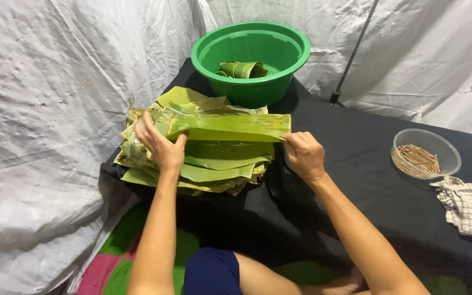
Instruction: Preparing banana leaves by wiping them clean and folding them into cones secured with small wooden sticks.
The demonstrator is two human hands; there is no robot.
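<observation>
A long green banana leaf strip (pixel 230 127) is held up just above a stack of banana leaf pieces (pixel 203 164) on a black-covered table (pixel 356 175). My left hand (pixel 159 143) grips the strip's left end. At the right end, my right hand (pixel 303 154) pinches the strip's corner. Behind the stack stands a green plastic basin (pixel 251 54) with a rolled leaf (pixel 242 69) inside.
A clear round bowl (pixel 426 154) of thin wooden sticks sits at the right, with a checked cloth (pixel 465 206) beside it. White plastic sheeting surrounds the table. A dark pole (pixel 353 52) leans behind the table. My knees and a green and pink mat are below.
</observation>
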